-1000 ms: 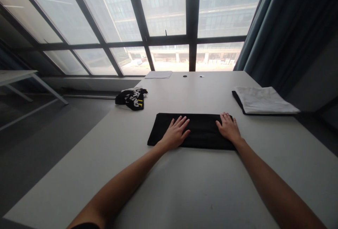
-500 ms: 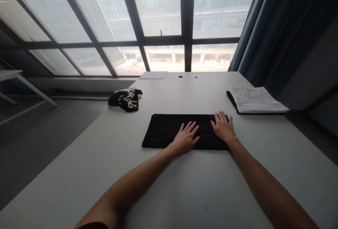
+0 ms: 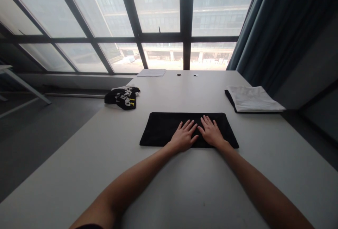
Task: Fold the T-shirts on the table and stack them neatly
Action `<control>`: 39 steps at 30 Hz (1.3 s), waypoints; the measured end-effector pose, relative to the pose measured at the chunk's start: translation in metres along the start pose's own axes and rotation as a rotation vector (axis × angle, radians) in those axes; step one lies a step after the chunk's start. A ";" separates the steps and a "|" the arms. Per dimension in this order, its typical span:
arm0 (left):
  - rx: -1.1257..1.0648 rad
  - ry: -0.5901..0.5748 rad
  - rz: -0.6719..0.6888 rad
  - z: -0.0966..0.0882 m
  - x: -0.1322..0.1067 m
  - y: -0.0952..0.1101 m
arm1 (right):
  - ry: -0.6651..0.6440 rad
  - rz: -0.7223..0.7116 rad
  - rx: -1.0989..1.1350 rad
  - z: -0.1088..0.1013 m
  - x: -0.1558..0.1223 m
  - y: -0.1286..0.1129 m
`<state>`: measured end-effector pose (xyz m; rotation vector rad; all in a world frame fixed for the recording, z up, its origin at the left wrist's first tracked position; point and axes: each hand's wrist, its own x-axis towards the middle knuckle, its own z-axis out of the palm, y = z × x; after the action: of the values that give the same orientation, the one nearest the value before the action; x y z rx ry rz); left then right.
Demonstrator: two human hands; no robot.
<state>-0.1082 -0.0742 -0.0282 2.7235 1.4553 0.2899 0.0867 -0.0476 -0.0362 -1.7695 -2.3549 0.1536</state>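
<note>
A black garment, folded into a long flat rectangle, lies in the middle of the pale table. My left hand rests flat on its centre with fingers spread. Close beside it, my right hand also lies flat and open on the cloth, fingers stretched forward. Neither hand grips anything. The two hands sit almost side by side near the garment's front edge.
A crumpled black-and-white garment lies at the table's left edge. A folded white cloth on a black one sits at the right. A sheet of paper lies by the window. A dark curtain hangs at right.
My right hand has slid left from the garment's right end to its middle. My left hand moved right along the cloth earlier and now stays near the centre.
</note>
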 end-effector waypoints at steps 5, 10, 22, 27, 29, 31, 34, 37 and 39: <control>-0.006 -0.014 -0.008 -0.002 0.000 0.000 | 0.063 0.204 -0.084 -0.008 0.004 0.057; -0.030 -0.020 -0.016 -0.001 0.000 0.001 | 0.187 0.307 -0.129 -0.017 0.005 0.065; -0.160 0.020 -0.154 -0.035 0.016 -0.040 | 0.073 0.149 -0.079 -0.005 0.009 0.029; -0.011 -0.014 -0.259 -0.018 0.017 -0.067 | 0.083 0.155 -0.062 -0.006 0.008 0.029; 0.000 -0.023 -0.254 -0.012 0.016 -0.070 | 0.087 0.152 -0.062 -0.007 0.007 0.028; 0.005 -0.023 -0.252 -0.010 0.016 -0.070 | 0.089 0.150 -0.066 -0.007 0.007 0.027; 0.008 -0.027 -0.256 -0.011 0.016 -0.069 | 0.090 0.150 -0.071 -0.006 0.007 0.028; 0.008 -0.028 -0.259 -0.013 0.016 -0.068 | 0.098 0.149 -0.070 -0.003 0.008 0.029; 0.006 -0.028 -0.258 -0.014 0.015 -0.067 | 0.102 0.149 -0.070 -0.002 0.009 0.030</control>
<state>-0.1577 -0.0249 -0.0204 2.4928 1.7765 0.2346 0.1129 -0.0308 -0.0395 -1.9374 -2.1832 0.0011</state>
